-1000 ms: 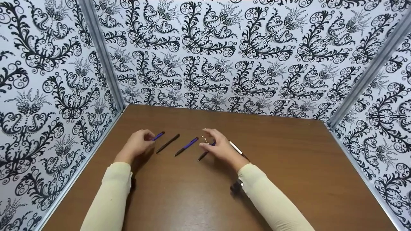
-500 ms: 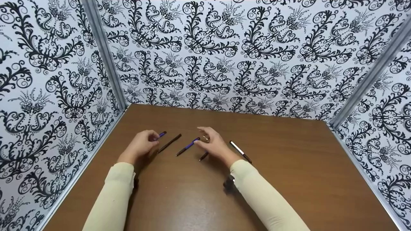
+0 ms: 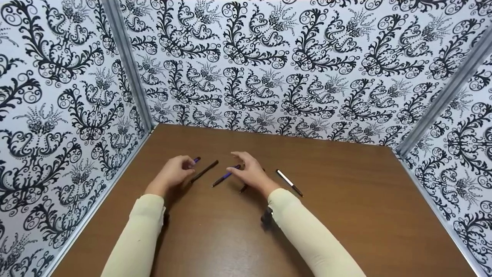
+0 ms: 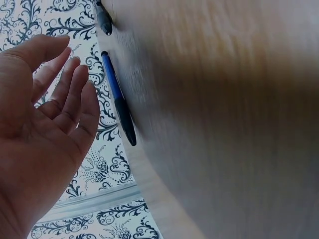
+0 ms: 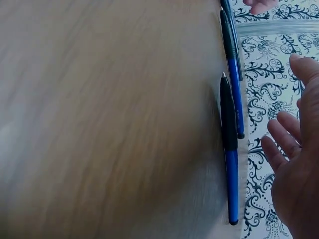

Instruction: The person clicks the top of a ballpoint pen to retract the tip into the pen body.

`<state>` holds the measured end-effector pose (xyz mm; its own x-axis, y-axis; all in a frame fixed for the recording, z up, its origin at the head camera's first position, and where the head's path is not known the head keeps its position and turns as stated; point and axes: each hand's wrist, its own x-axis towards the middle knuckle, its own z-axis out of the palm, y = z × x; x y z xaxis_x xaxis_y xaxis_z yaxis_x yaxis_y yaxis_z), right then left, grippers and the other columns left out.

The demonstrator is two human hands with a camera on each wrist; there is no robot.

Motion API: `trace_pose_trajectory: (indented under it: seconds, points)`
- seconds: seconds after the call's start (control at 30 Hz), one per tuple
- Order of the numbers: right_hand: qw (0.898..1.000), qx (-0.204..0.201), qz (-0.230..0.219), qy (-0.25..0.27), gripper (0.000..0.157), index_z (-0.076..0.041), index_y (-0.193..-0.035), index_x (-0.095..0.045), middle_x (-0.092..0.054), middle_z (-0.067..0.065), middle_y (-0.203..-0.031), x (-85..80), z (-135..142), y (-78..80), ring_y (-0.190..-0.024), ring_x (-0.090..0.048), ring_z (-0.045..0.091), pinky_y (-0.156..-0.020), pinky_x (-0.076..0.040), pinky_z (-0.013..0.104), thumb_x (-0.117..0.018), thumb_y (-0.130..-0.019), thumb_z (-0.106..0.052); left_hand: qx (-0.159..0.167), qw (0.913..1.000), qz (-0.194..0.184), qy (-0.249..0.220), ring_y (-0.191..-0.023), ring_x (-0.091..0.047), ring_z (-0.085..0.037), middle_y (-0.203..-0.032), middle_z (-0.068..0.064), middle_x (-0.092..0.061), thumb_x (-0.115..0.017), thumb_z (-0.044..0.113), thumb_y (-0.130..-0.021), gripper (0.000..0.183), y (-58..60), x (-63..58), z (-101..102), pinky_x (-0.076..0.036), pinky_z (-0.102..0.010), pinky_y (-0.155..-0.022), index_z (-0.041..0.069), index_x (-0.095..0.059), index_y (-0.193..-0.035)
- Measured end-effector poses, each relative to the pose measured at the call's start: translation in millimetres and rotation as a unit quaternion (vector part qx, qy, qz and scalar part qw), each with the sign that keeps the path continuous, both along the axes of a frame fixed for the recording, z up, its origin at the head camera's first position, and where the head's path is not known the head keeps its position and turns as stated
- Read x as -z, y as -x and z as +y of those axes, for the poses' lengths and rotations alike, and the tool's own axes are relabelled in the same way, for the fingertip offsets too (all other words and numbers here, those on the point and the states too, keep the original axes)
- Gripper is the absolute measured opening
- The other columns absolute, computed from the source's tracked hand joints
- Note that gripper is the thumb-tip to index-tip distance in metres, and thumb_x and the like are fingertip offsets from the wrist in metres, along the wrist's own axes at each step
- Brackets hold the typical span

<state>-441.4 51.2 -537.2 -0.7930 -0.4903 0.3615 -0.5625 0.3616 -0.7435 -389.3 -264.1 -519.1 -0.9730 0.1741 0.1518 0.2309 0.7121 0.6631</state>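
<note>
Black scrollwork on white panels surrounds the brown wooden tabletop on three sides, with grey metal posts at the corners. I can see five pens lying roughly in a row across the middle of the wood, in front of a person in pale cream sleeves.

At the left end, a blue pen with a black grip lies partly behind the left hand. That hand hangs above it, fingers loosely bent and apart, pinching nothing. Just beside it is a slim black pen, slanted the same way, then a blue-and-black pen near the middle.

The right hand hovers over the next one, another blue pen with a black grip, hiding much of it from above. Its thumb and fingers are spread, clear of the pens. Farther right, a white pen with black ends slants the opposite way.
</note>
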Motion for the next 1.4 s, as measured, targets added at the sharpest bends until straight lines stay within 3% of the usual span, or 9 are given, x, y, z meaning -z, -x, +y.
trace_pose_trajectory:
  seconds: [0.23, 0.6, 0.9, 1.1, 1.4]
  points:
    - [1.0, 0.004, 0.001, -0.011, 0.06, -0.002, -0.153, -0.06, -0.065, 0.023, -0.14, -1.9, -11, 6.1, -0.13, -0.063, 0.047, -0.111, -0.053, 0.055, -0.084, -0.101, -0.02, 0.002, 1.0, 0.006, 0.004, -0.11, -0.068, -0.039, -0.114, -0.02, -0.073, -0.074, 0.004, -0.103, 0.021, 0.5, -0.6, 5, -0.055, -0.058, -0.101, -0.005, -0.074, -0.122]
    - [1.0, 0.007, -0.025, -0.006, 0.061, -0.001, -0.154, -0.059, -0.061, 0.029, -0.145, -3.9, -27, 10.9, -0.133, -0.061, 0.049, -0.115, -0.049, 0.06, -0.083, -0.102, -0.022, 0.014, 0.9995, -0.026, -0.014, -0.115, -0.069, -0.038, -0.122, -0.022, -0.074, -0.076, 0.005, -0.102, 0.029, 0.9, 2.5, 11, -0.055, -0.058, -0.106, -0.006, -0.071, -0.129]
    - [0.998, 0.025, -0.057, 0.019, 0.061, -0.001, -0.153, -0.059, -0.061, 0.029, -0.147, -2.7, -32, 11.5, -0.136, -0.059, 0.048, -0.116, -0.048, 0.06, -0.084, -0.1, -0.018, 0.021, 0.9984, -0.052, -0.001, -0.115, -0.069, -0.037, -0.123, -0.019, -0.073, -0.078, 0.003, -0.101, 0.036, 2.5, 4.1, 17, -0.056, -0.057, -0.105, -0.005, -0.069, -0.135]
    - [0.996, 0.028, -0.08, 0.034, 0.063, -0.003, -0.156, -0.057, -0.059, 0.025, -0.15, -0.6, -35, 13.9, -0.139, -0.057, 0.047, -0.117, -0.048, 0.059, -0.084, -0.1, -0.014, 0.03, 0.9984, -0.048, 0.001, -0.114, -0.068, -0.04, -0.124, -0.022, -0.073, -0.08, 0.002, -0.097, 0.042, 1.1, 3.9, 20, -0.056, -0.058, -0.104, -0.006, -0.068, -0.136]
    - [0.995, 0.025, -0.09, 0.038, 0.068, -0.002, -0.159, -0.054, -0.057, 0.03, -0.152, -0.7, -40, 12.7, -0.139, -0.057, 0.049, -0.118, -0.047, 0.059, -0.085, -0.1, -0.014, 0.035, 0.9981, -0.045, 0.022, -0.118, -0.068, -0.042, -0.126, -0.024, -0.073, -0.081, -0.002, -0.096, 0.045, 1.3, 6.6, 22, -0.055, -0.058, -0.106, -0.009, -0.067, -0.138]
